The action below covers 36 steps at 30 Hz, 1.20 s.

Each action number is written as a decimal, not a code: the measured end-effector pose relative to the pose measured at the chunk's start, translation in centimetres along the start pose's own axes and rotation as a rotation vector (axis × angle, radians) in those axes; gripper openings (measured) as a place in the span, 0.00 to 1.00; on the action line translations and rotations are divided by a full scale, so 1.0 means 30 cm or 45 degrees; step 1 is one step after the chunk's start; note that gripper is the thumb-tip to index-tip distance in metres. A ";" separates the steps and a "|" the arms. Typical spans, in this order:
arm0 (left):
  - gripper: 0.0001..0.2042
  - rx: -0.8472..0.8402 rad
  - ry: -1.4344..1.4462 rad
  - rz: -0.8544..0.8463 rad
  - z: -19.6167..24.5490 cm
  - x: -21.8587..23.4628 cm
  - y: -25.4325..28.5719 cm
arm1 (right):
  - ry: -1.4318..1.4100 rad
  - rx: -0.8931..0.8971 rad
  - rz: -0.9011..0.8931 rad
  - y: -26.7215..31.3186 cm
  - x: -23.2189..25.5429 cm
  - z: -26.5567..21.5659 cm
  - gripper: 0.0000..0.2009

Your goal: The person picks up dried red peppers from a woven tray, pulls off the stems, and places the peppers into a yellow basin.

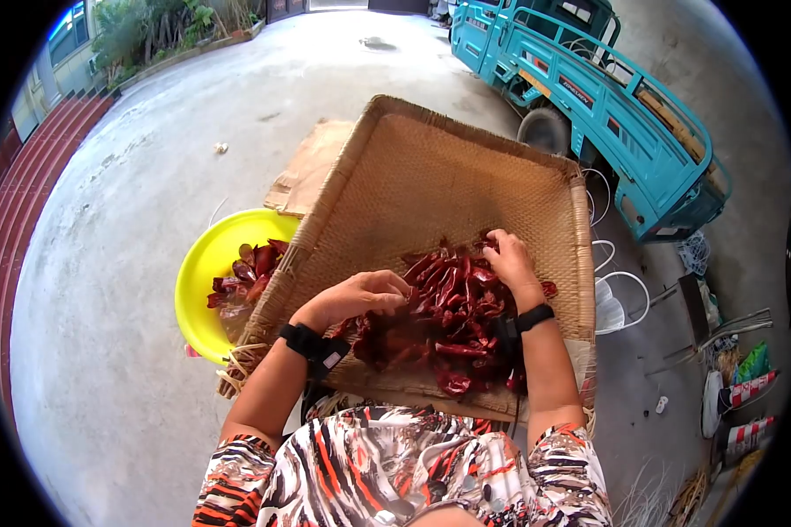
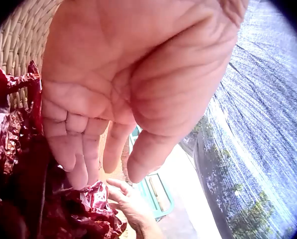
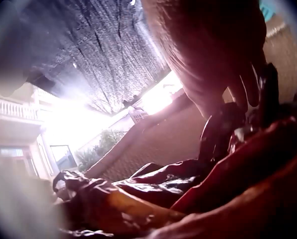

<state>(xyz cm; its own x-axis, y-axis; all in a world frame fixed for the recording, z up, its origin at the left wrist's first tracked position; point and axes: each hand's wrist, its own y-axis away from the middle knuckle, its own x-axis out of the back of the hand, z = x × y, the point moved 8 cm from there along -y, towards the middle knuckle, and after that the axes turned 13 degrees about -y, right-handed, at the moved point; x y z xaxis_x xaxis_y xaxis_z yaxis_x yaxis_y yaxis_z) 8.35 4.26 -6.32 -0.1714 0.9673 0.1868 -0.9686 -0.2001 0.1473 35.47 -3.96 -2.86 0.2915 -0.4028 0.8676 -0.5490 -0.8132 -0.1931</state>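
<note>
Dried red peppers (image 1: pixel 453 294) (image 2: pixel 96 201) (image 3: pixel 158 186) lie heaped in the near part of a woven basket (image 1: pixel 431 167). Over the left side of the heap is the left hand (image 1: pixel 351 297) (image 2: pixel 138 74), its fingers loosely extended, thumb apart and nothing gripped between them. At the heap's far right edge, the right hand (image 1: pixel 511 261) (image 2: pixel 133 209) (image 3: pixel 218 55) pinches a dark red pepper at its fingertips; its thumb is partly hidden in the right wrist view.
A yellow basin (image 1: pixel 198 285) with more peppers stands against the basket's left side. Flat cardboard (image 1: pixel 312 167) lies behind it. A teal cargo vehicle (image 1: pixel 589 105) is parked at the back right; a white bucket (image 1: pixel 608 307) stands right of the basket.
</note>
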 end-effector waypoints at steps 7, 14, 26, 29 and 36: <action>0.19 0.003 0.051 0.086 0.034 0.014 0.019 | -0.108 0.011 0.046 0.025 0.011 0.006 0.16; 0.22 -0.050 0.130 0.135 0.084 0.004 0.029 | -1.102 0.124 -0.063 0.201 0.001 -0.290 0.13; 0.09 -0.082 0.533 0.125 0.031 0.036 0.017 | -1.671 0.255 -0.222 0.335 -0.103 -0.539 0.05; 0.09 -0.069 0.571 0.062 0.046 0.015 0.026 | -1.733 0.280 -0.298 0.355 -0.077 -0.568 0.05; 0.10 -0.098 0.501 0.272 0.039 0.053 0.020 | -1.495 0.252 -0.270 0.367 -0.083 -0.558 0.18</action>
<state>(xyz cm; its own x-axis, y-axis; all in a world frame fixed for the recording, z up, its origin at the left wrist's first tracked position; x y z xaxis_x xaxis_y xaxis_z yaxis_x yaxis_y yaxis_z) 7.70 5.48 -4.80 -0.4096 0.8942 -0.1806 -0.9122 -0.4036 0.0704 15.60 -4.88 0.53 0.9514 -0.3060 -0.0341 -0.3044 -0.9182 -0.2534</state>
